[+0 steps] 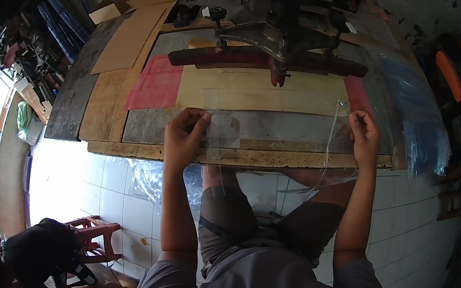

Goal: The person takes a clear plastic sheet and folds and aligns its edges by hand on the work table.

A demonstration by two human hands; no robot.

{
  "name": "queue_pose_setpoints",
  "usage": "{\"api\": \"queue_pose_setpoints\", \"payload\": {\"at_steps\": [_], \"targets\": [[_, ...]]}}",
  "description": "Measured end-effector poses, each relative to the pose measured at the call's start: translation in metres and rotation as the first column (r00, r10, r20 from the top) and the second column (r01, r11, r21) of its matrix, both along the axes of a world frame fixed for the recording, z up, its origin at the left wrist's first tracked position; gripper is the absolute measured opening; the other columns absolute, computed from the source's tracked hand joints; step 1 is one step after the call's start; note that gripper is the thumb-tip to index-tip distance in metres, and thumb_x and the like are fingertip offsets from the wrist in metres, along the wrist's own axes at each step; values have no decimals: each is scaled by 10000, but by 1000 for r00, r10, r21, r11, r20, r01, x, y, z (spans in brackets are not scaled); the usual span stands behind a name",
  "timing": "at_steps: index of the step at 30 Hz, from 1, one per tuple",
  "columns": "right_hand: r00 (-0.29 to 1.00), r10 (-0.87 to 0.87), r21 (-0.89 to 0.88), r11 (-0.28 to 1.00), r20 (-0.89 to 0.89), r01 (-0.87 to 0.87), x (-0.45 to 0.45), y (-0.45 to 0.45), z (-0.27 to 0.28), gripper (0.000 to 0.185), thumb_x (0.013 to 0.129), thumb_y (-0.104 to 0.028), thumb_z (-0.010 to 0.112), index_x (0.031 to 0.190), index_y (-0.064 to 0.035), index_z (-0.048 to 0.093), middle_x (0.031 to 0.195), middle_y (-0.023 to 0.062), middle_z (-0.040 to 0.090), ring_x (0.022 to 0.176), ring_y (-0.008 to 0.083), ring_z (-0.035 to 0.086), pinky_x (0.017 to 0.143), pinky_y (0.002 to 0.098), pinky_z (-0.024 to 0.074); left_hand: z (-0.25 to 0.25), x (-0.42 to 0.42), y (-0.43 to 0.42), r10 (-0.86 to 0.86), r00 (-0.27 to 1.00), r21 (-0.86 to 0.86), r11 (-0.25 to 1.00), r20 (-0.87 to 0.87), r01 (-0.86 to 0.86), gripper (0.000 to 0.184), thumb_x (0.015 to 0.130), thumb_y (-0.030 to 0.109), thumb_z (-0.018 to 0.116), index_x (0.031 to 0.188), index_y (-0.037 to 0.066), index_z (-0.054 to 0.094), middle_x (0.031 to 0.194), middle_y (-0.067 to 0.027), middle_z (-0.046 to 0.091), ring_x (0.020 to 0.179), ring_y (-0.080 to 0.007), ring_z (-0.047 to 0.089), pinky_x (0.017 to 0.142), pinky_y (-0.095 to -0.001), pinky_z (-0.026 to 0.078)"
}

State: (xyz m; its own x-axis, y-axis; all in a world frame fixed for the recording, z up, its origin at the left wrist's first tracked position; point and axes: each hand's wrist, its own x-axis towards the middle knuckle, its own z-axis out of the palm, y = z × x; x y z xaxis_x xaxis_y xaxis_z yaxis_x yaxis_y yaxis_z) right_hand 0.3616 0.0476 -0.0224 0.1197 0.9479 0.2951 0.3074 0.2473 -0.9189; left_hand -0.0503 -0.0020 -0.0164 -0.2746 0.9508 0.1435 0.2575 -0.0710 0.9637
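Note:
A clear plastic sheet [280, 163] hangs between my two hands over the front edge of the workbench. My left hand [187, 133] pinches its left side, thumb against fingers. On the right, my right hand [363, 129] has its fingers closed at the sheet's other side, near a bright crease. Beyond the hands lies a yellow strip [258, 89] with a red piece [155, 84] at its left end and another red piece [357, 94] at its right. Above the strip stands a machine with a long dark red bar [219, 58].
Brown cardboard [127, 41] lies at the back left of the bench. Stacked clear plastic bags [417, 113] hang over the right side. At lower left another person [41, 253] bends beside a red stool [98, 237]. Crumpled plastic [150, 175] is below the front edge.

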Motion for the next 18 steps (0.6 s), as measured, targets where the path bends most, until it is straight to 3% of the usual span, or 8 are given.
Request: {"api": "queue_pose_setpoints", "payload": {"at_steps": [9,18], "targets": [[1000,-1,13,1000,3,1,0,-1,0,239,1025,-281,664,1006,-43,672,783,-57,565,622,24,433,564,208,342,-4,1,1,11,1000,44,999,15,-12,216,949,187,731,971,-26,698,800,-29,725,743,-49,609,693,-243,491],[1000,-8,26,1000,12,7,-1,-1,-1,225,1023,-267,669,1005,-43,669,784,-57,567,625,20,433,565,206,341,-1,0,-1,-11,1000,4,1000,21,11,189,959,154,721,990,-30,691,851,-26,723,781,-60,635,727,-233,500]]}}
